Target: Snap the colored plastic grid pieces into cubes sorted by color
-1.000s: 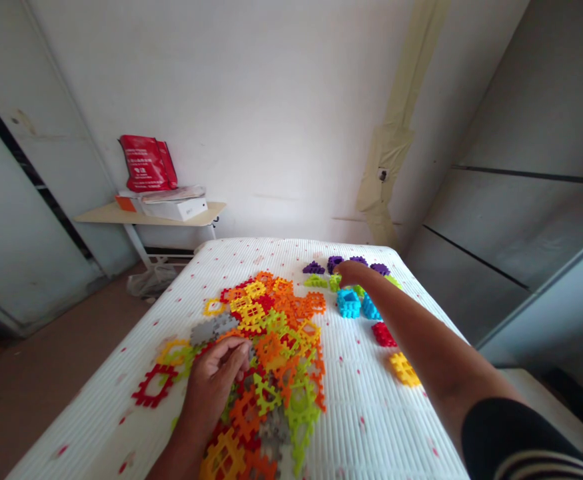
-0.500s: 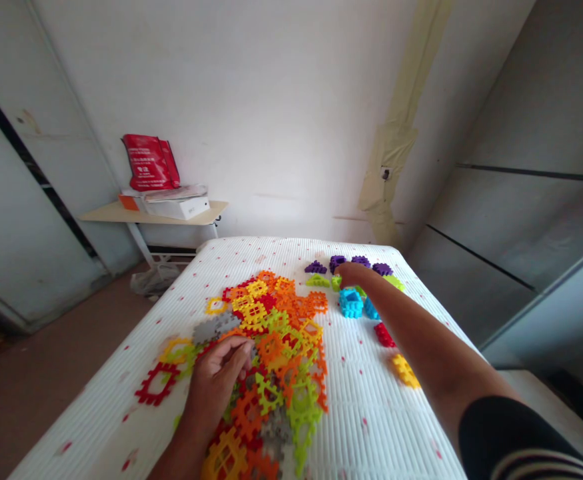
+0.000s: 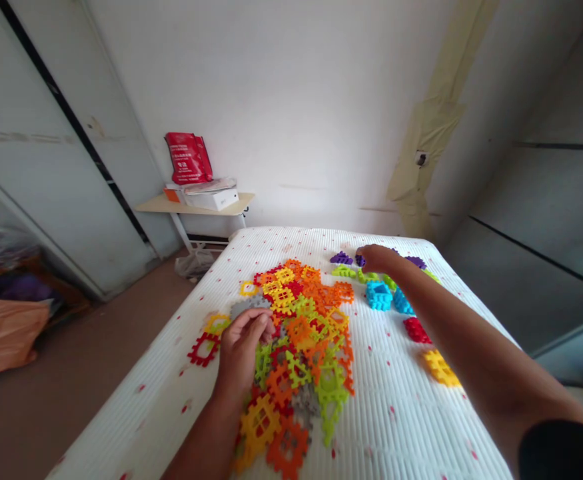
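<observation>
My left hand (image 3: pixel 246 337) is over the left side of a loose pile of plastic interlocking pieces (image 3: pixel 281 387) in orange, yellow, red, light green and grey. Its fingers are curled in with the thumb against them, and nothing shows between them. Reaching to the far right, my right hand (image 3: pixel 378 257) has its fingers closed down at a small light-green piece (image 3: pixel 367 275); the fingertips are partly hidden. Purple pieces (image 3: pixel 342 257) lie just beyond, and a flat light-green piece (image 3: pixel 344 271) is to its left. A blue cube-like block (image 3: pixel 378 295) sits nearer, below the hand.
Red (image 3: pixel 415 330) and yellow (image 3: pixel 441 368) pieces lie under my right forearm. Everything rests on a white ribbed cover (image 3: pixel 381 413) with red spots. Behind at left, a small table (image 3: pixel 191 207) holds boxes and a red bag (image 3: pixel 188 158).
The view has swung left, so everything appears shifted right. My right hand stays at the row of light-green and purple pieces. The left hand remains curled over the pile.
</observation>
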### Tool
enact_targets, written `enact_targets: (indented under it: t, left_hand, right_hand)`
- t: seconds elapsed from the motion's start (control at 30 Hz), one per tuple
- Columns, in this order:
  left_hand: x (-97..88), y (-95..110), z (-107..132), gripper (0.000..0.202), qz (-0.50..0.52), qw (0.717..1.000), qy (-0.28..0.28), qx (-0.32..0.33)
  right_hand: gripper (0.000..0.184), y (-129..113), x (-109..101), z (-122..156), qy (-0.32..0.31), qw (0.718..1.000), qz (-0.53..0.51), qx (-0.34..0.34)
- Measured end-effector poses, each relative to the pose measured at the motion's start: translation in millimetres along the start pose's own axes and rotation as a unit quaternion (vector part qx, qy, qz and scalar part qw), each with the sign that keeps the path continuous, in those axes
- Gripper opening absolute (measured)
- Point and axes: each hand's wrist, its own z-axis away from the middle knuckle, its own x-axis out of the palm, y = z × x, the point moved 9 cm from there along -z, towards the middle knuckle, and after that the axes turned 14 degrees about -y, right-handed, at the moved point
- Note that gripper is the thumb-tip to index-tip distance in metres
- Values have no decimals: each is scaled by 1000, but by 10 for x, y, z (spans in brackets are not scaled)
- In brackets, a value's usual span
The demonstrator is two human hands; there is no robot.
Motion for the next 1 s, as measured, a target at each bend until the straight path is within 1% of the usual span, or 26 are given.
enact_targets:
  t: [0.1,0.17,0.23,0.3,0.33,0.4,0.47,0.53,0.6,0.7,0.77,0.8,0.87,0.93,1.0]
  left_hand:
    - [-44,89,-56,16,75,996,5,38]
    - [-57,147,-109,14,101,994,1,52]
    - [-68,205,-175,14,107,992,-2,59]
    - [-80,267,-257,14,103,992,-4,70]
    - [-84,298,-303,14,99,992,-5,77]
    - [-100,346,-389,15,88,992,-1,92]
    - [-120,362,-445,16,74,992,8,101]
    - [-130,342,-453,17,51,994,18,98]
    - [-103,290,-419,19,6,997,13,80]
    - [12,167,-338,24,-89,995,-29,27]
    - [100,97,-294,27,-135,989,-59,2]
    - [139,74,-280,28,-149,986,-71,-4]
    - [202,52,-267,28,-162,983,-87,-3]
    - [252,38,-267,28,-163,981,-102,-2]
    - [297,24,-265,28,-156,980,-120,-3]
  right_hand:
    - [47,-271,-154,254,49,998,1,-29]
    - [41,-549,-154,465,72,993,-27,-86]
    - [34,-814,-27,650,56,988,-65,-124]
    - [27,-1026,160,788,31,990,-74,-119]
    - [28,-1117,243,844,28,991,-75,-108]
    - [36,-1270,378,924,33,994,-64,-81]
    - [43,-1406,493,957,30,996,-51,-67]
    - [45,-1478,564,956,30,997,-49,-55]
    - [42,-1499,598,939,32,996,-59,-56]
    - [38,-1448,598,915,45,992,-98,-70]
    - [41,-1388,532,932,90,980,-152,-92]
    - [44,-1367,482,957,125,968,-186,-113]
    - [49,-1352,384,1037,196,935,-243,-168]
    - [49,-1350,320,1126,257,905,-271,-204]
    - [47,-1358,292,1202,305,890,-268,-209]
